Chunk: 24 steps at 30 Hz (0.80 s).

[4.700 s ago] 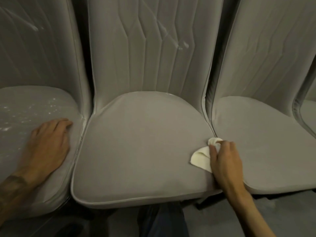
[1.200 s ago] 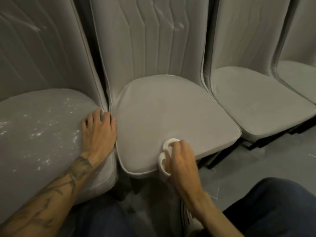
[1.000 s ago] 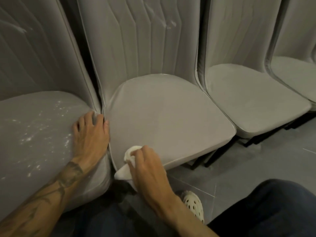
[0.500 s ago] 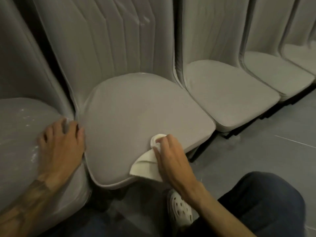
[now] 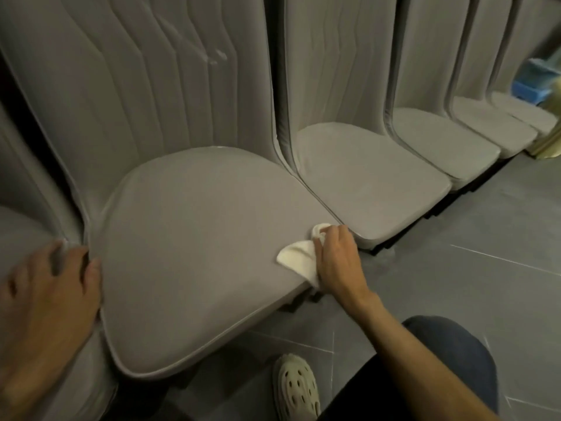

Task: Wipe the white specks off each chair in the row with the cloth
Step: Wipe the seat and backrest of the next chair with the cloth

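The right hand (image 5: 337, 262) curls its fingers round a bunched-up, cream-white fabric cloth (image 5: 299, 260) and presses it onto the front corner of a grey upholstered chair seat (image 5: 194, 247), on the edge farthest from the left hand. The wadded end sits under the fingertips. A flat triangular flap spreads out from the thumb side, its long edge running along the hand from fingertips toward wrist and its free corner pointing toward the left hand. The left hand (image 5: 51, 296), blurred, lies flat with fingers spread on the edge of the neighbouring grey seat (image 5: 18, 238), fingertips at the gap between the two chairs. Above and between the hands, a white smear (image 5: 216, 56) marks the stitched grey backrest (image 5: 145, 80).
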{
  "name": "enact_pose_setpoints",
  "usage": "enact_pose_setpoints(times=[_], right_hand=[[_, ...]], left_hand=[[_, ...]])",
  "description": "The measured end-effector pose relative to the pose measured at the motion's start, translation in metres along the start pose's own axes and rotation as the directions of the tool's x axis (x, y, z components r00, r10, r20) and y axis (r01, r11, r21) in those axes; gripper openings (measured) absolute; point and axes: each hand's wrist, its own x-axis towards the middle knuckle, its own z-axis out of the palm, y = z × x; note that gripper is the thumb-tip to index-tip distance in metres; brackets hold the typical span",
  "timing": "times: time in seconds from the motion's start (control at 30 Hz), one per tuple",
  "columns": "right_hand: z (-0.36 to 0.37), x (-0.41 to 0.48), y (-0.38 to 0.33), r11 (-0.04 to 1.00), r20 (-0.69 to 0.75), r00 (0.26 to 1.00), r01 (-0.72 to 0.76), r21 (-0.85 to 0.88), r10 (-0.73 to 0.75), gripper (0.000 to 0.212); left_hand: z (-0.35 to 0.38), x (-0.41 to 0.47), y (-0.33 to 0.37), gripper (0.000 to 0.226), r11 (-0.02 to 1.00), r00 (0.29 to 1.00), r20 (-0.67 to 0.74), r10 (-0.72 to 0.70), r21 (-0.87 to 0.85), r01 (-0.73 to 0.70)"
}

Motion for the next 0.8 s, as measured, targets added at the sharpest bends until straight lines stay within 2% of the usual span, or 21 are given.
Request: enact_pose_setpoints(times=[0.07, 0.13, 0.27, 0.37, 0.53, 0.7, 0.8], right_hand=[[-0.003, 0.036, 0.018, 0.995, 0.036, 0.996, -0.084, -0.053, 0.086, 0.011], [-0.004, 0.064, 0.021, 0.992, 0.123, 0.985, -0.11, -0.064, 0.117, 0.019], [-0.004, 0.061, 0.025, 0.999, 0.17, 0.985, -0.037, -0.034, 0.042, 0.025], [-0.005, 0.051, 0.039, 1.0, 0.226, 0.974, 0.023, -0.016, -0.019, 0.024], [0.035, 0.111, 0.019, 0.998, 0.186, 0.981, 0.05, 0.034, -0.055, 0.023], [0.066, 0.168, -0.012, 0.998, 0.18, 0.983, 0.018, 0.062, -0.029, 0.029], [0.054, 0.142, 0.001, 0.993, 0.118, 0.988, 0.089, 0.08, -0.098, 0.025]], left_hand=[[0.027, -0.006, -0.018, 0.053, 0.998, 0.997, -0.026, 0.066, 0.027, -0.065], [0.033, -0.009, -0.019, 0.05, 0.998, 0.998, -0.011, 0.06, -0.005, -0.06], [0.021, -0.003, -0.009, 0.048, 1.0, 0.99, 0.139, 0.001, -0.025, 0.003], [0.014, 0.0, -0.003, 0.049, 0.998, 0.981, 0.187, -0.042, -0.03, 0.049], [-0.004, 0.0, 0.012, 0.054, 0.987, 0.98, 0.177, -0.094, -0.112, 0.115], [-0.026, 0.001, 0.031, 0.058, 0.962, 0.976, 0.145, -0.165, -0.194, 0.191], [-0.033, 0.003, 0.038, 0.063, 0.975, 0.974, 0.136, -0.183, -0.103, 0.198]])
